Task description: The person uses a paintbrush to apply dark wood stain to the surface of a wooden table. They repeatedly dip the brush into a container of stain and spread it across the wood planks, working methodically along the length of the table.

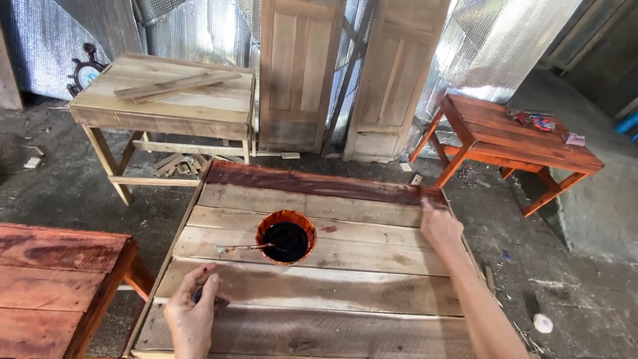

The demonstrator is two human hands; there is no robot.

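Resting on the bare planks of the wooden tabletop (319, 286), the left hand (193, 312) lies at the near-left corner, fingers curled round a small dark object I cannot identify. Stain bowl (286, 237) sits mid-table, a stick (242, 248) lying in it. Right hand (438, 225) reaches the far-right edge beside the stained plank (312, 181), fingers together; what they pinch cannot be told.

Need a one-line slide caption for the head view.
Right hand stains the far plank of a bare tabletop; left hand rests near the stain bowl.
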